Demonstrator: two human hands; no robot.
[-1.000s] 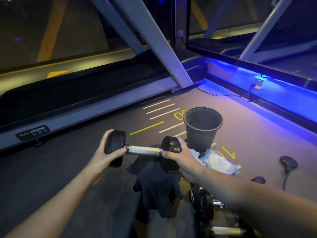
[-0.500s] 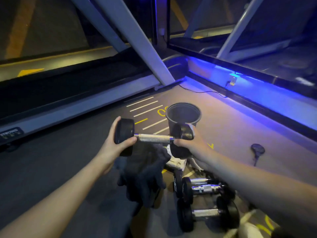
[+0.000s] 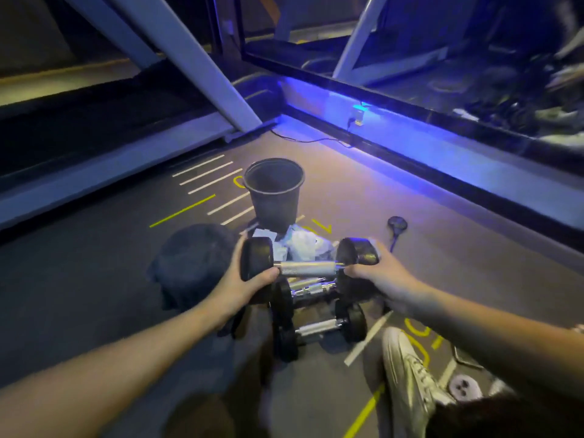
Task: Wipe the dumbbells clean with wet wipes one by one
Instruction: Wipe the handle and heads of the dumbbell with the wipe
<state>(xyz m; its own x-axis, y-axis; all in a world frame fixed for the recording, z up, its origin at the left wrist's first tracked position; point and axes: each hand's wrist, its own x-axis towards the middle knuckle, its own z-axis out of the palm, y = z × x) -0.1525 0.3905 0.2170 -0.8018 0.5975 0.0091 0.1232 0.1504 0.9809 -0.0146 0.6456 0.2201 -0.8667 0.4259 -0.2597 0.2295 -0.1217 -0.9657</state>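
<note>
I hold a small dumbbell (image 3: 308,269) with black ends and a knurled metal bar level above the floor. My left hand (image 3: 240,287) grips its left end and my right hand (image 3: 377,273) grips its right end. A bit of white shows at my right fingertips by the end cap; whether it is a wipe I cannot tell. Below it several more dumbbells (image 3: 316,327) lie together on the floor. A white pack of wet wipes (image 3: 298,245) lies just behind the held dumbbell.
A black bin (image 3: 273,191) stands on the floor beyond the wipes. A dark cloth (image 3: 192,263) lies to the left. My pale shoe (image 3: 407,368) is at the lower right. A treadmill frame and a blue-lit ledge border the floor.
The dumbbell has come down and rightward, from above the dark cloth to over the dumbbells on the floor. Both hands keep their hold on its ends. The camera has tilted downward.
</note>
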